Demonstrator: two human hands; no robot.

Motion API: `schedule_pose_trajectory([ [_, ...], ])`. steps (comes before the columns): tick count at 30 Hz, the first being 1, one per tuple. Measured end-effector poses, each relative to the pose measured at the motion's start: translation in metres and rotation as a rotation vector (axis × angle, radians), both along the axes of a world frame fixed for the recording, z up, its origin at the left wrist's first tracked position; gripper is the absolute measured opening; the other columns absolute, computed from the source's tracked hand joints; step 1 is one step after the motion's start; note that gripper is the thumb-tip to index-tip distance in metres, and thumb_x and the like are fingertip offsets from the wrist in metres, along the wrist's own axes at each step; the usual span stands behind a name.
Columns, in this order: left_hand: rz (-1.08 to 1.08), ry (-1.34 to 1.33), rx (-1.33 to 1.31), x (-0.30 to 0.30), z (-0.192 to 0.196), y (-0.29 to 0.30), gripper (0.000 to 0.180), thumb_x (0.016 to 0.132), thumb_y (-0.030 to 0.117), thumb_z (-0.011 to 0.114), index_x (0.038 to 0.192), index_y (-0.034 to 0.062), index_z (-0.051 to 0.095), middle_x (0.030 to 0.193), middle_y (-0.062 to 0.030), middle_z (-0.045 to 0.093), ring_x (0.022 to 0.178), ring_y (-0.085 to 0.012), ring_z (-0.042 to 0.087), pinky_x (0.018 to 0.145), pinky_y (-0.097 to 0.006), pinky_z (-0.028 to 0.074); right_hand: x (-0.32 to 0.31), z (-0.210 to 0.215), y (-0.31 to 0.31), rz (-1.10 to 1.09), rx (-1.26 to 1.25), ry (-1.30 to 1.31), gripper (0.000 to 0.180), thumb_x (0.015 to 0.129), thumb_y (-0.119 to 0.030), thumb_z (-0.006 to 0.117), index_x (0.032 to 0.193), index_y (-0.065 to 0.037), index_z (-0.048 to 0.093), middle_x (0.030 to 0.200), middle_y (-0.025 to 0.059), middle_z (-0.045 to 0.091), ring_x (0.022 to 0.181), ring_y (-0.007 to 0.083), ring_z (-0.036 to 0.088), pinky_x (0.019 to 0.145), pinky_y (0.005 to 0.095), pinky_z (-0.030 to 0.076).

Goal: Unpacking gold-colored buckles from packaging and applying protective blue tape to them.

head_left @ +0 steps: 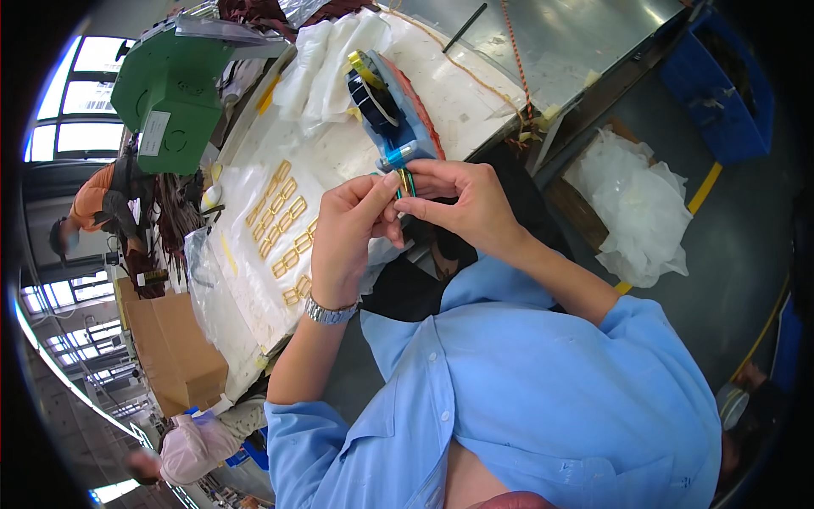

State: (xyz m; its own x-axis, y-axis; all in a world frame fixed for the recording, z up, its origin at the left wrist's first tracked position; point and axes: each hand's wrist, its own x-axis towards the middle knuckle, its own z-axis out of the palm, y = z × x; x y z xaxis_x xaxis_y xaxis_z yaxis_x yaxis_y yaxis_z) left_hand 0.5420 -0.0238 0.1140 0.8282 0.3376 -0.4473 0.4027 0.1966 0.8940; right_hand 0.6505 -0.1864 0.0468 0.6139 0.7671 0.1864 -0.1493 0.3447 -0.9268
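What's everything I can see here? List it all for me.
Tape dispenser: one, blue, on table by the hands.
Gold clips: many, gold, in rows on white sheet.
Table: one, grey, top.
Green machine: one, upper left.
Blue bin: one, upper right.
White bags: a heap, right.
Cardboard box: one, brown, lower left.
Small piece: one, gold and teal, pinched between both hands.
Wristwatch: one, silver, left wrist.
Left hand; right hand: both pinching the small piece.

Blue tape dispenser (398, 127), gold buckles (284, 220), green machine (170, 85), light-blue shirt (543, 399), possibly gold piece (407, 182) between fingers
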Motion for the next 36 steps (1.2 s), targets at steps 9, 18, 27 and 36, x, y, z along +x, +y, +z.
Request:
schedule_pose_trajectory([
  [9,0.112,-0.113,0.799,-0.006,0.003,-0.043,0.017,0.105,0.013,0.072,0.097,-0.0023,0.07,0.075,-0.0025,0.07,0.062,-0.0072,0.066,0.058,-0.023,0.051,-0.006,-0.008,0.004,-0.19,-0.054,-0.283,0.05,0.091,-0.01,0.087,0.134,0.006,0.069,0.116,0.015,0.082,0.109,0.017,0.078,0.095,0.0314,0.061],
  [18,0.2,-0.077,0.831,0.0,0.021,-0.05,0.017,0.102,0.01,0.073,0.092,-0.0037,0.071,0.071,-0.0065,0.074,0.058,-0.0085,0.069,0.053,-0.024,0.054,-0.011,0.002,0.008,-0.207,-0.007,-0.242,0.044,0.092,-0.011,0.084,0.13,0.005,0.069,0.108,0.0169,0.082,0.101,0.0204,0.081,0.089,0.0322,0.064],
  [27,0.092,0.07,0.663,0.0,0.025,-0.046,0.02,0.102,0.011,0.07,0.09,-0.0046,0.072,0.066,-0.0074,0.073,0.054,-0.0093,0.069,0.05,-0.024,0.055,-0.023,0.003,-0.004,-0.104,-0.094,0.028,0.042,0.094,-0.01,0.082,0.127,0.011,0.069,0.108,0.0168,0.083,0.099,0.0154,0.08,0.086,0.0296,0.064],
  [36,-0.077,0.166,0.671,0.022,0.028,-0.029,0.023,0.1,0.011,0.068,0.083,-0.0042,0.07,0.064,-0.0073,0.071,0.05,-0.0107,0.067,0.045,-0.026,0.052,-0.012,-0.004,0.004,-0.135,-0.093,-0.046,0.04,0.092,-0.015,0.082,0.121,0.01,0.07,0.098,0.0178,0.082,0.087,0.0168,0.08,0.082,0.0306,0.063],
])
